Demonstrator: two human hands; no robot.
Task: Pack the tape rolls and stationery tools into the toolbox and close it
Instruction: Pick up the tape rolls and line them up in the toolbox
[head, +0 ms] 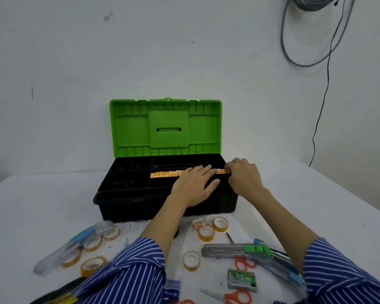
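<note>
The toolbox (162, 194) sits on the white table (316, 194) with its green lid (166, 126) raised upright at the far side, which leaves the black divided tray fully accessible. 1 row of tape rolls (165, 174) stands on edge in a long middle compartment of the tray, packed side by side so that the rolls brace one another and use the slot's full length.

The left hand (193, 185) lies flat over the right part of the row, fingers straight and held together, gripping nothing; the judgement is that it presses the rolls down and keeps them from tipping. The right hand (244, 176) is at the right end of the row with fingers curled. It appears to pinch or seat the last roll there, but the contact is partly hidden.

Packing is judged to be at an early stage. Loose tape rolls (206, 232) lie on the near table just in front of the toolbox, with more rolls (92, 243) at near left beside clear pen cases (59, 257). At near right lie a utility knife (235, 251), orange-handled scissors (237, 297) and a green staple box (242, 279). The remaining tray compartments look dark; their contents cannot be determined. The lid can close only after these items are inside.
</note>
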